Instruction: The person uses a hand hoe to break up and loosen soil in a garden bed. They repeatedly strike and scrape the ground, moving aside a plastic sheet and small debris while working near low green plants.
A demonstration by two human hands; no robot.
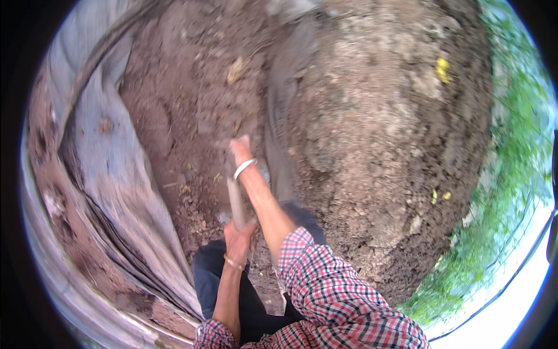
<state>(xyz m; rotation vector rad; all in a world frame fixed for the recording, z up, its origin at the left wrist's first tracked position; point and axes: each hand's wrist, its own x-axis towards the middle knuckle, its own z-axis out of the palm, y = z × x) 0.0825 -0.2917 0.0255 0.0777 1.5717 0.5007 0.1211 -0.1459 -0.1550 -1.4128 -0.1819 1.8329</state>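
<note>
A wooden tool handle (236, 203) runs between my two hands, over the brown soil strip (196, 104) in front of me. My left hand (239, 240) grips its near part, close to my knees. Farther out, my right hand (240, 149) closes around the far part, blurred by motion. A white bangle (245, 168) circles the right wrist and a thin bangle (233, 262) the left. Whatever head the tool has cannot be made out.
Grey plastic sheeting (109, 131) lies in folds along the left. A dark sheet edge (279, 113) separates the strip from a raised soil mound (370, 144) on the right. Small yellow pieces (443, 70) rest on the mound, with green plants (514, 144) beyond.
</note>
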